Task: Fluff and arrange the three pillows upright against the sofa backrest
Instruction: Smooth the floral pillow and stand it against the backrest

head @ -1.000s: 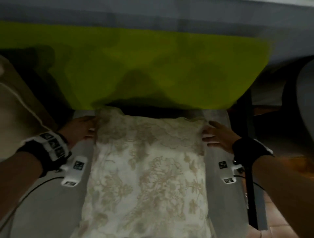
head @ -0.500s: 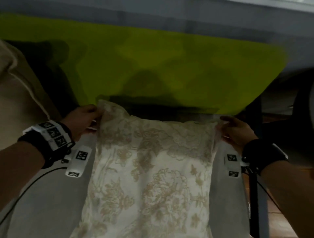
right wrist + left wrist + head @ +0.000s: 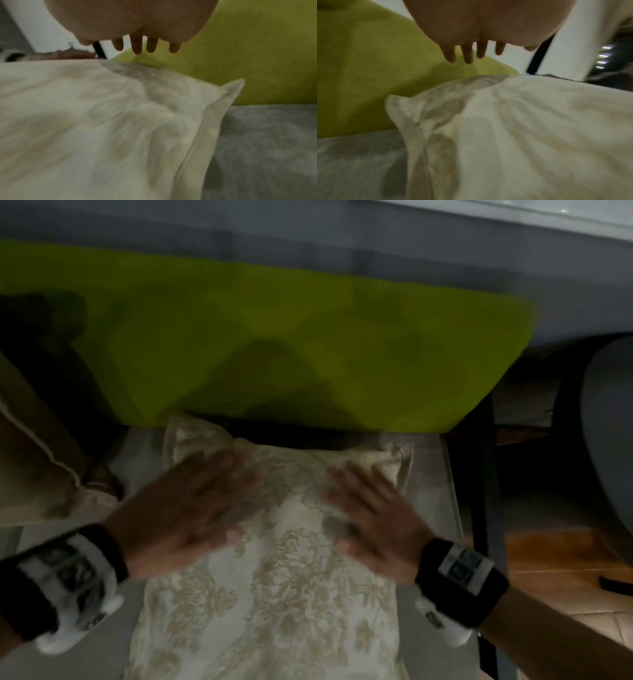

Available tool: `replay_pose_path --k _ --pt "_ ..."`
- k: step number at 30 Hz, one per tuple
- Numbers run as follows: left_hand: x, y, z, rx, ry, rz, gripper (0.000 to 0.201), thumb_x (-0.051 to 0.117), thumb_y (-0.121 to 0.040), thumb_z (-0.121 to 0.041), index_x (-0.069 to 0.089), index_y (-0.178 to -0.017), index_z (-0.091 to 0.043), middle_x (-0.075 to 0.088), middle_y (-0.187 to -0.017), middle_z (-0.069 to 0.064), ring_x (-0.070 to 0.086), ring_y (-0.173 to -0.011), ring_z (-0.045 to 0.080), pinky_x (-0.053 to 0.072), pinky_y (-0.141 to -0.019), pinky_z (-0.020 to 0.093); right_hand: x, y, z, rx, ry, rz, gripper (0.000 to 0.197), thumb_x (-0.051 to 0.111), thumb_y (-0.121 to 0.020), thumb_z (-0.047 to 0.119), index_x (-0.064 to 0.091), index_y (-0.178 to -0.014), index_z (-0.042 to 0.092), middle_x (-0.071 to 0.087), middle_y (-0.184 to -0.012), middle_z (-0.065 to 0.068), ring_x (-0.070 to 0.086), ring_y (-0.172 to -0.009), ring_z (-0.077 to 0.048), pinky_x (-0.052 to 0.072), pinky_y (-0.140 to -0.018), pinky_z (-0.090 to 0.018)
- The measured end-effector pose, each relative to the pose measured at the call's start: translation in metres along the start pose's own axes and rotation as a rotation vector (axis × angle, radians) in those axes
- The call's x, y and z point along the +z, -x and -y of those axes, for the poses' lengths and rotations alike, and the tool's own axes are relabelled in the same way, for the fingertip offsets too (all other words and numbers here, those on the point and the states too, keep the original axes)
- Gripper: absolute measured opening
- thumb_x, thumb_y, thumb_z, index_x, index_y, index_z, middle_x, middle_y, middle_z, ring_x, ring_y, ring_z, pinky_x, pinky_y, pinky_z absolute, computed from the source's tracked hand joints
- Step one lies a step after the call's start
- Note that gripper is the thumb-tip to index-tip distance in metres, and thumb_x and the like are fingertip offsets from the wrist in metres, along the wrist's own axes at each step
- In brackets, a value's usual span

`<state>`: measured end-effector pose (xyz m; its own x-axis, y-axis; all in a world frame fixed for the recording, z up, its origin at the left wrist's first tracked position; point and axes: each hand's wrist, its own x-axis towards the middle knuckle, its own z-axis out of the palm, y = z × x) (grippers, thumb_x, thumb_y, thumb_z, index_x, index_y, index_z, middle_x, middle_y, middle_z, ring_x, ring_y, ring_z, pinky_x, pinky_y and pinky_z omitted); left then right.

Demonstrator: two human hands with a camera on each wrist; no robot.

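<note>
Pillow: the cream floral pillow (image 3: 274,559) lies flat on the grey seat (image 3: 85,655), its far edge just short of the lime-green backrest (image 3: 274,337); it is not upright yet.
Left hand: the left hand (image 3: 191,508) is spread flat, fingers straight, over the pillow's far-left part; the wrist view shows the fingers (image 3: 467,54) clear of the fabric, so it grips nothing.
Right hand: the right hand (image 3: 373,515) is likewise flat and open over the far-right part, holding nothing.
Change: half a second ago both hands were at the pillow's far corners by the backrest; now they are over its top face, blurred with motion.
Meaning: this looks like patting to fluff; standing it against the backrest remains.
Beside: a beige cushion (image 3: 30,460) sits left of the pillow.
</note>
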<state>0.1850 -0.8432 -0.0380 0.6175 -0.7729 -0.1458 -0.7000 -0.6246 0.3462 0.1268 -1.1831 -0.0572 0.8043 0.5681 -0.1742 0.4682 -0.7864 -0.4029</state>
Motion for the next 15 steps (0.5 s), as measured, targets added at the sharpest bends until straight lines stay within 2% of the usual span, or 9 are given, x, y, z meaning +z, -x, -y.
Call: replay_pose_path --k 1,2,3,5,7,10,12,14,15 --pt "0.010 0.006 -0.005 -0.045 0.029 0.137 0.074 0.025 -0.096 -0.073 0.000 -0.158 -0.041 -0.011 -0.168 -0.010 0.002 -0.155 0.024 0.012 -0.119 0.043 0.013 0.004 0.005 -0.003 -0.042 0.066 0.066 0.019 -0.100 0.070 0.000 -0.159 0.047 0.004 -0.172 -0.002 -0.001 -0.159 -0.030 0.001 -0.125 -0.058" --pt "0.024 0.012 -0.006 -0.148 0.077 0.269 0.081 0.023 -0.090 -0.082 -0.009 -0.155 -0.048 -0.024 -0.165 -0.012 -0.015 -0.154 0.023 0.004 -0.122 0.046 0.027 0.008 0.004 0.053 -0.078 0.122 0.069 0.018 -0.097 0.075 -0.009 -0.156 0.054 -0.009 -0.172 0.007 -0.013 -0.158 -0.024 -0.005 -0.125 -0.057" --pt "0.039 0.019 -0.002 -0.275 0.118 0.370 0.085 0.019 -0.083 -0.089 -0.018 -0.151 -0.054 -0.034 -0.160 -0.017 -0.025 -0.151 0.020 0.002 -0.124 0.047 0.040 0.009 0.000 0.144 -0.096 0.166 0.071 0.014 -0.093 0.082 -0.015 -0.153 0.058 -0.019 -0.169 0.014 -0.023 -0.155 -0.020 -0.008 -0.124 -0.058" --pt "0.055 0.023 0.008 -0.430 0.173 0.431 0.089 0.011 -0.072 -0.097 -0.026 -0.144 -0.060 -0.039 -0.155 -0.023 -0.025 -0.151 0.017 0.006 -0.123 0.051 0.053 0.007 -0.011 0.321 -0.145 0.237 0.076 0.012 -0.086 0.090 -0.020 -0.149 0.062 -0.032 -0.162 0.023 -0.031 -0.152 -0.017 -0.006 -0.123 -0.059" --pt "0.060 0.020 0.015 -0.463 0.211 0.438 0.089 0.008 -0.070 -0.099 -0.026 -0.143 -0.061 -0.034 -0.157 -0.023 -0.016 -0.153 0.016 0.012 -0.122 0.052 0.056 0.004 -0.019 0.405 -0.170 0.311 0.076 0.019 -0.090 0.086 -0.021 -0.149 0.061 -0.035 -0.160 0.025 -0.029 -0.153 -0.018 -0.006 -0.123 -0.060" --pt "0.049 0.022 0.008 -0.510 0.150 0.333 0.090 0.006 -0.075 -0.094 -0.020 -0.150 -0.053 -0.016 -0.167 -0.013 0.000 -0.155 0.022 0.017 -0.119 0.057 0.042 0.009 -0.019 0.500 -0.142 0.321 0.076 0.013 -0.091 0.084 -0.023 -0.151 0.056 -0.031 -0.164 0.020 -0.020 -0.156 -0.022 -0.006 -0.121 -0.064" --pt "0.039 0.029 -0.012 -0.557 0.124 0.161 0.085 0.008 -0.087 -0.082 -0.009 -0.158 -0.039 -0.001 -0.169 0.002 0.009 -0.154 0.031 0.022 -0.116 0.062 0.029 0.021 -0.009 0.571 -0.063 0.198 0.075 0.012 -0.097 0.076 -0.014 -0.159 0.042 -0.021 -0.169 0.011 -0.014 -0.157 -0.024 -0.003 -0.122 -0.065" --pt "0.034 0.040 -0.048 -0.504 0.133 0.013 0.073 0.016 -0.098 -0.065 0.002 -0.161 -0.030 0.004 -0.169 0.009 0.012 -0.153 0.037 0.027 -0.113 0.064 0.022 0.040 0.020 0.487 -0.039 0.007 0.069 0.017 -0.105 0.060 -0.002 -0.163 0.028 -0.013 -0.172 0.002 -0.012 -0.158 -0.024 0.000 -0.123 -0.062" --pt "0.037 0.046 -0.067 -0.463 0.131 -0.042 0.069 0.019 -0.100 -0.060 0.004 -0.161 -0.031 0.001 -0.169 0.008 0.009 -0.153 0.037 0.026 -0.113 0.064 0.022 0.050 0.039 0.387 -0.089 -0.044 0.067 0.018 -0.106 0.058 -0.001 -0.163 0.028 -0.012 -0.172 0.000 -0.013 -0.158 -0.026 0.000 -0.124 -0.061"
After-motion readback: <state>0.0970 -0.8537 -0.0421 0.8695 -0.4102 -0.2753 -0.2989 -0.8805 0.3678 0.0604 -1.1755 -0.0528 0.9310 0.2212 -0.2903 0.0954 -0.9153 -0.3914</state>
